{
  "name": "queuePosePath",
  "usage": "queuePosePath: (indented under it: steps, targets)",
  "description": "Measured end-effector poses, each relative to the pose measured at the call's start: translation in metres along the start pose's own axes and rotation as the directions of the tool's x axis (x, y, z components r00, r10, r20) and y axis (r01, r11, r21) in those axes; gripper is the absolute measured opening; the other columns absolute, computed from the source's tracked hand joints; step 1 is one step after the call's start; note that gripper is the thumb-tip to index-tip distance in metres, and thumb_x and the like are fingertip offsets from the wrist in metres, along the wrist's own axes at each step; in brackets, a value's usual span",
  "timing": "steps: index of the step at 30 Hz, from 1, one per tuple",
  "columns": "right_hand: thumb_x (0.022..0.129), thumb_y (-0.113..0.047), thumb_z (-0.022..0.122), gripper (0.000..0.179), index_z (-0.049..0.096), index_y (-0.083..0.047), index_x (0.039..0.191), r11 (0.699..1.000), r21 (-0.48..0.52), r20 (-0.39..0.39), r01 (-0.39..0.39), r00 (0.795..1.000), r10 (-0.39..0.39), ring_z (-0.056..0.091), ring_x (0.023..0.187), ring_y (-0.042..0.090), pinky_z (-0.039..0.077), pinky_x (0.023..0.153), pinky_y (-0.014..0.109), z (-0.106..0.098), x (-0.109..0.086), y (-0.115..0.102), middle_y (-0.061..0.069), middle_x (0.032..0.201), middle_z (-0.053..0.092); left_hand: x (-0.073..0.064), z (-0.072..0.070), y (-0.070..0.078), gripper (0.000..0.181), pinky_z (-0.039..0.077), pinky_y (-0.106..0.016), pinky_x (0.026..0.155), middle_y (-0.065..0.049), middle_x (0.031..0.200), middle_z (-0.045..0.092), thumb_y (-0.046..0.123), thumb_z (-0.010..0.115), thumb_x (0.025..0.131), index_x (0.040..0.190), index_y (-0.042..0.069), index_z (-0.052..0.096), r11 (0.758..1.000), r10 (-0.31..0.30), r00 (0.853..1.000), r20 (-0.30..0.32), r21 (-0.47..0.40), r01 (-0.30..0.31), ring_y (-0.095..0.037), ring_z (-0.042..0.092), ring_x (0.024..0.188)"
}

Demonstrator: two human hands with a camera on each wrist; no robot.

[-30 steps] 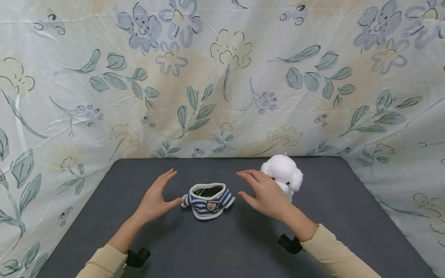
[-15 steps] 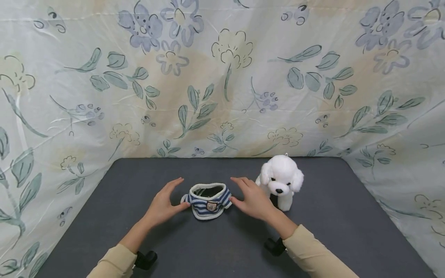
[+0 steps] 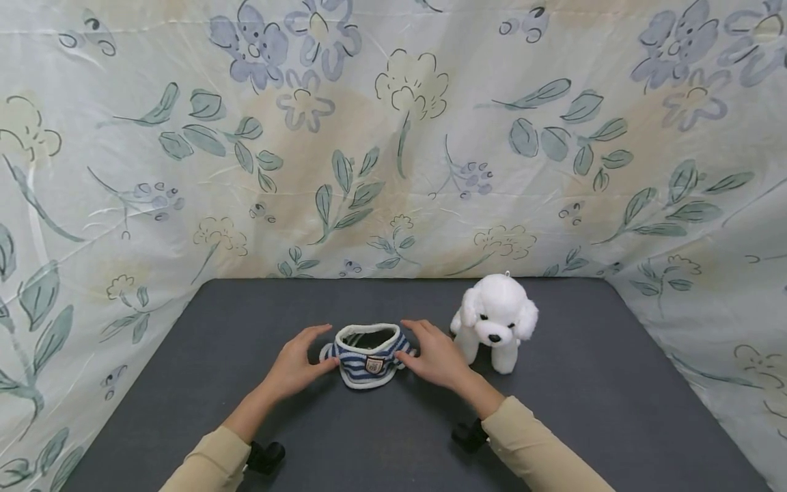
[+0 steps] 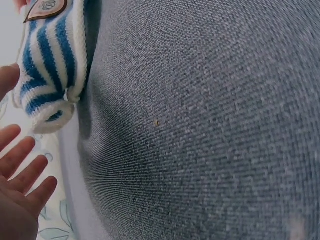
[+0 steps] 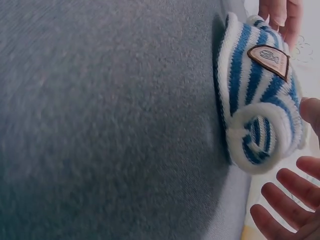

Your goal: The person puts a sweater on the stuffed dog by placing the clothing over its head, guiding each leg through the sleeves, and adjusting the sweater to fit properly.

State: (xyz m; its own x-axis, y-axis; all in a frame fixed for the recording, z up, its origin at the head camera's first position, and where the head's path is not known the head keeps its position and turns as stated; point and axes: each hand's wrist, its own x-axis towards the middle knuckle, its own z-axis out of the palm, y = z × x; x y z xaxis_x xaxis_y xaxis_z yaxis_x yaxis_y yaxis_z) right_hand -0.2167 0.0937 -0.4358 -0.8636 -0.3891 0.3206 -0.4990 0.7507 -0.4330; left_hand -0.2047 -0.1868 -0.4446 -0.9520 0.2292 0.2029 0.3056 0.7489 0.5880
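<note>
A small blue-and-white striped knitted sweater (image 3: 356,362) with a white trim and a badge stands on the dark table, its neck hole facing up. At its left sleeve is my left hand (image 3: 295,365), thumb and fingers spread apart. My right hand (image 3: 435,354) is at the opposite sleeve, also with the thumb apart from the fingers. In the left wrist view the fingers (image 4: 30,172) are extended beside the sleeve cuff. The right wrist view has the sleeve's round opening (image 5: 257,140) facing the spread fingers (image 5: 287,205). Neither hand grips the sweater.
A white plush dog (image 3: 494,321) stands upright right of the sweater, just behind my right hand. The dark grey table (image 3: 381,444) ends at a floral curtain (image 3: 393,137) behind and at both sides.
Both hands have moved inward and closer to the sweater's sleeves. The plush dog, partly covered by my right hand before, is now in plain sight. The sweater stays in place.
</note>
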Motion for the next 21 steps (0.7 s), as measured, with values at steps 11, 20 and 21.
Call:
queuePosePath:
  steps: [11,20,21]
  targets:
    - [0.079,-0.032,0.071,0.051,0.056,-0.008,0.122,1.000,0.013,-0.022,0.025,0.999,-0.025,0.061,0.090,0.019,0.049,0.075,0.035,0.017,0.005,-0.002,0.008,0.105,0.060,0.004,0.007,-0.001,0.047,0.046,-0.043,0.089,-0.011,0.118,0.062,0.024,0.071,0.081,0.123,0.006,0.058,0.999,-0.037,0.999,0.002,-0.027,0.037,-0.027,0.058,0.110]
    - [0.077,-0.022,0.073,0.037,0.060,-0.010,0.110,0.999,0.015,-0.061,0.045,0.997,-0.044,0.061,0.084,0.017,0.049,0.071,0.035,0.020,0.005,-0.010,0.003,0.097,0.061,0.007,0.013,0.001,0.039,0.050,-0.037,0.077,-0.005,0.103,0.068,0.017,0.071,0.080,0.116,0.006,0.063,0.998,-0.047,0.999,-0.024,-0.032,0.047,-0.016,0.063,0.091]
    - [0.077,-0.021,0.073,0.035,0.061,-0.010,0.108,0.999,0.016,-0.064,0.051,0.997,-0.050,0.061,0.082,0.016,0.049,0.070,0.034,0.020,0.005,-0.010,0.003,0.096,0.062,0.008,0.013,0.002,0.037,0.050,-0.037,0.076,-0.004,0.100,0.069,0.017,0.071,0.080,0.114,0.006,0.064,0.998,-0.051,0.998,-0.034,-0.025,0.050,-0.015,0.063,0.089]
